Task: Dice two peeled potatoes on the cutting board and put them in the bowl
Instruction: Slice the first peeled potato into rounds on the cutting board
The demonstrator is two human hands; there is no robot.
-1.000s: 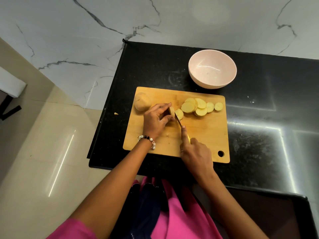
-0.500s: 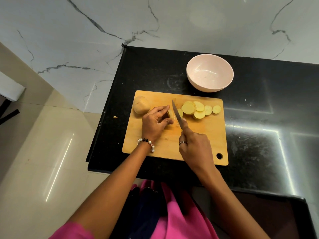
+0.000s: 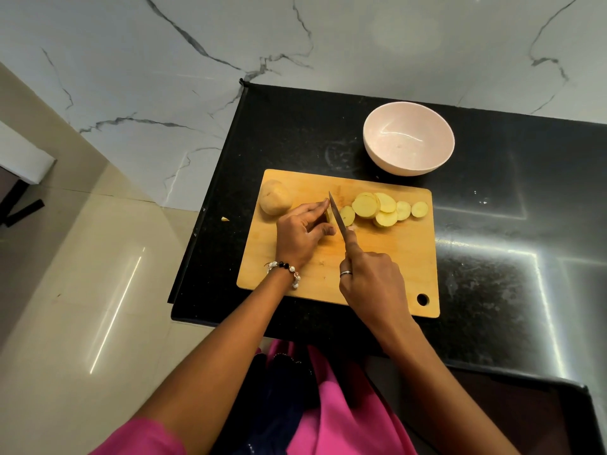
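Right hand [image 3: 372,284] gripped a knife [image 3: 337,214], handle hidden in the fist, forefinger laid along the blade's back, ring on one finger. Blade pointed toward the cutting board's far edge, just right of the left fingertips. Left hand [image 3: 303,233], beaded bracelet [image 3: 285,269] at the wrist, pinched a small potato end piece [image 3: 328,217], mostly hidden under the curled fingers. Potato slices [image 3: 382,208] lay overlapping in a row from the blade toward the board's right edge. Whole peeled potato [image 3: 275,201] sat at the far left corner of the cutting board [image 3: 404,257], near the left hand, apart from it. Bowl [image 3: 408,138] stood on the counter [image 3: 492,198] just beyond the board's far right corner, no potato inside. A small scrap [image 3: 225,219] lay on the counter left of the board.
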